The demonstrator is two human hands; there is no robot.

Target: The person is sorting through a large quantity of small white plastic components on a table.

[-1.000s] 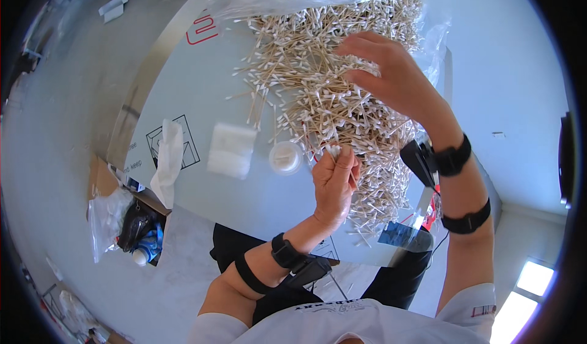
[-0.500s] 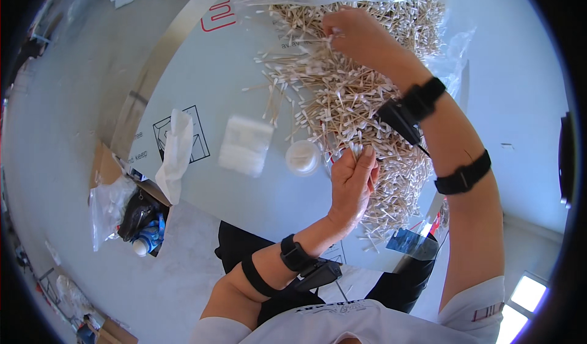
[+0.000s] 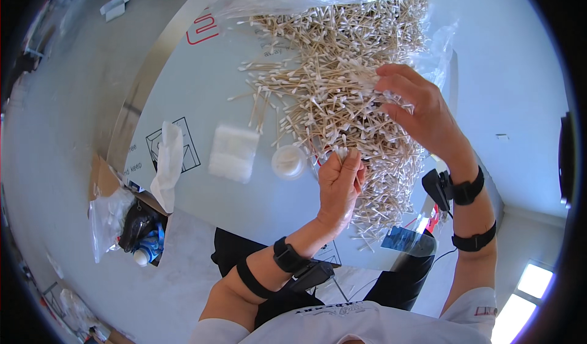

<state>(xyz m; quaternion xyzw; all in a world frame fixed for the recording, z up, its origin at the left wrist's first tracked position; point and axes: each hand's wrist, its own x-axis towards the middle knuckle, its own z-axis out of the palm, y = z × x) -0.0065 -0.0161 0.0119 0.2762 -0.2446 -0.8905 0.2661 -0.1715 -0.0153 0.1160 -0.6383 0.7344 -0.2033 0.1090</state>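
A large heap of cotton swabs [image 3: 330, 96] with thin tan sticks and white tips lies spread across the pale table. Low at the heap's near edge, my left hand [image 3: 338, 191] is closed around a small bunch of cotton swabs, their white tips showing above the thumb. Farther right, my right hand [image 3: 425, 115] is over the heap with its fingers and thumb apart, fingertips at the swabs. A round, clear-walled tub [image 3: 288, 162] stands just left of my left hand. Beside it lies a square white pack [image 3: 234, 153], whose contents I cannot make out.
Clear plastic sheeting [image 3: 293, 0] lies across the heap's far part. A limp white bag [image 3: 168, 170] rests at the table's left edge. Below that edge, an open cardboard box [image 3: 105, 179] holds plastic and a blue-and-white bottle. A blue film piece [image 3: 400, 240] sits at the near right.
My right hand has come back toward me and to the right across the heap, its fingers opening from a closed grip. My left hand keeps its bunch. The whole view has shifted slightly.
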